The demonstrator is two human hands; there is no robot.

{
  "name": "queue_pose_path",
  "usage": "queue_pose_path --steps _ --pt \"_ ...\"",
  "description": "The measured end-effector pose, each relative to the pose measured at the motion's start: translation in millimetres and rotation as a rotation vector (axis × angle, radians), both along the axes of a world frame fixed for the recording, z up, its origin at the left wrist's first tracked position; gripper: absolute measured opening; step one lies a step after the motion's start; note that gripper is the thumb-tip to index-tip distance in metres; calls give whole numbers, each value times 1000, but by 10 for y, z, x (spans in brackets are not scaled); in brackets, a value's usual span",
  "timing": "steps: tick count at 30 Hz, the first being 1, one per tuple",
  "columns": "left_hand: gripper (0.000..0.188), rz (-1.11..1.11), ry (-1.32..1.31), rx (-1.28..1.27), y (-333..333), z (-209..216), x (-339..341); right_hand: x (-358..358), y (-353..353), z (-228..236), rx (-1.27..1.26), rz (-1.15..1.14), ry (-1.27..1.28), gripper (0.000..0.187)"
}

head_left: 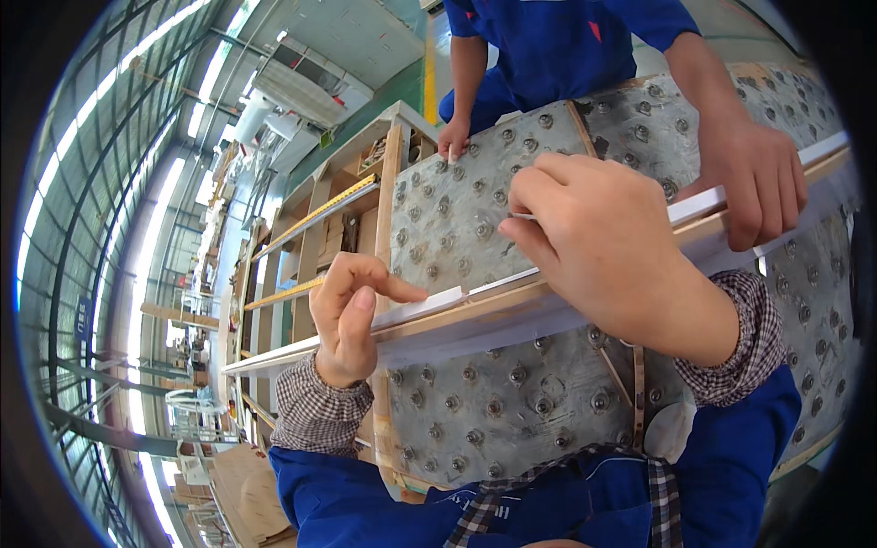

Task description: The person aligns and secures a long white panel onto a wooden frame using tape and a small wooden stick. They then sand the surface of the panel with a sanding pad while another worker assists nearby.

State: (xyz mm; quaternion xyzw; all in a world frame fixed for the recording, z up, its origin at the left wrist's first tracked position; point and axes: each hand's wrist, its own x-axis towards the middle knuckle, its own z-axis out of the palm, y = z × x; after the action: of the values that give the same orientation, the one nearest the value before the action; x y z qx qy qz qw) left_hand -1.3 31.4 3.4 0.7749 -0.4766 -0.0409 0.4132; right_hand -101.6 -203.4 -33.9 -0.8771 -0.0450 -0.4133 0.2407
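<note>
A long wooden strip (pixel 512 299) with white material along its top and side runs across in front of me. My left hand (pixel 347 315) is at its left part, with the index finger stretched out onto a white top piece (pixel 429 303) and the thumb apart from it. Right of that fingertip, the white top is broken by a lower, thinner stretch (pixel 501 281). Above this stretch my right hand (pixel 607 247) is closed in a pinch. A thin greyish edge shows between its thumb and finger, too small to name.
A co-worker's hand (pixel 754 183) grips the strip at the right; their other hand (pixel 454 139) rests on the table's far side. Under the strip lies a grey metal table top (pixel 429 228) studded with ball rollers. A wooden frame with yellow-edged rails (pixel 320 215) stands at the left.
</note>
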Motion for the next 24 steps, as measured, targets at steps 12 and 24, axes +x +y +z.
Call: queue_pose_path --steps 12,24 --pt "19 156 -439 -467 92 -338 -282 -218 -2 178 225 394 -80 11" --pt "17 -80 842 -583 63 -765 -829 -675 865 -84 420 288 311 10"
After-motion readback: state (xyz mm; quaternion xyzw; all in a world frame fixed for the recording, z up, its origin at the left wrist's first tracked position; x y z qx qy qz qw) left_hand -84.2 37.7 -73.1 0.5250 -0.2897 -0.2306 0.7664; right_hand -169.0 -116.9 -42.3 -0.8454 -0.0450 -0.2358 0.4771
